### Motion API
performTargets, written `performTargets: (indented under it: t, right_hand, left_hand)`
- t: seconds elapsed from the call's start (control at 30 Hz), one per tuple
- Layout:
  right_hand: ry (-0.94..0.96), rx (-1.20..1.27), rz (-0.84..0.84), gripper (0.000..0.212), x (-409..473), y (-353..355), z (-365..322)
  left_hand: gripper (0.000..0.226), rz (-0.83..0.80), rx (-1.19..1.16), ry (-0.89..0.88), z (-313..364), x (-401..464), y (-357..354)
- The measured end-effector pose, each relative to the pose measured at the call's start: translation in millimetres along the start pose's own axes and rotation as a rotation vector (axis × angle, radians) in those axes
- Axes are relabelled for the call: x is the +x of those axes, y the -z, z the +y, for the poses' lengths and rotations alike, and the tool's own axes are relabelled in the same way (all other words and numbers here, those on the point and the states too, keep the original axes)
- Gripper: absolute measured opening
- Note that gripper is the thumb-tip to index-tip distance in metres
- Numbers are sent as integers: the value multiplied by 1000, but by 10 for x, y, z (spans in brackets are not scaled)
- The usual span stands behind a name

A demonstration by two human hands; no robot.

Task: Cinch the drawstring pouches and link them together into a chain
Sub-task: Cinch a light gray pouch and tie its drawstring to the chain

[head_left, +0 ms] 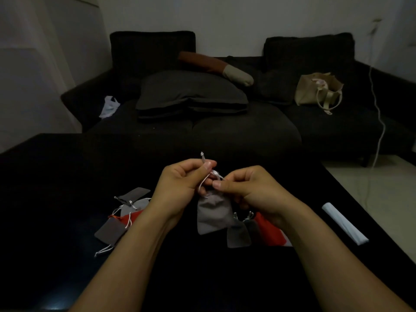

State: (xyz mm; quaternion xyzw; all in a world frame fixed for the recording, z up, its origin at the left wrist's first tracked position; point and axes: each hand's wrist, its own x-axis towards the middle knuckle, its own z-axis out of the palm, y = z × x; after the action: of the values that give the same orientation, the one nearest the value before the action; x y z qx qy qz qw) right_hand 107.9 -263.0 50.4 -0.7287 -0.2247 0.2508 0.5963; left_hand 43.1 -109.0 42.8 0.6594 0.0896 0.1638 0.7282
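Above the black table's middle a grey drawstring pouch hangs; its white cord is pinched by the left hand and right hand; the ends should be drawn apart steadily, so the knot is seated snugly.

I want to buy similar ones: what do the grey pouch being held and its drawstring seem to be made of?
The grey pouch looks like soft matte fabric, perhaps velvet or suede-like cloth: no shine, gathered at the neck. Its drawstring seems a thin pale cord with a slight sheen, possibly satin; dim light leaves this open.
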Motion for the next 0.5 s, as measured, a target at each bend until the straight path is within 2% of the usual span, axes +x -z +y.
performTargets:
  t: [0.2, 0.33, 0.5]
  right_hand:
    - [-49, 95, 15, 21, 53, -18, 25]
    - [-104, 370, -58, 19, 50, -2, -28]
    - [-160, 597, 16, 20, 104, -57, 17]
  left_hand:
    - [12, 10, 21, -97, -11, -18, -15]
    - [13, 44, 43, -161, -22, -1, -1]
    - [13, 26, 20, -129, -28, -9, -27]
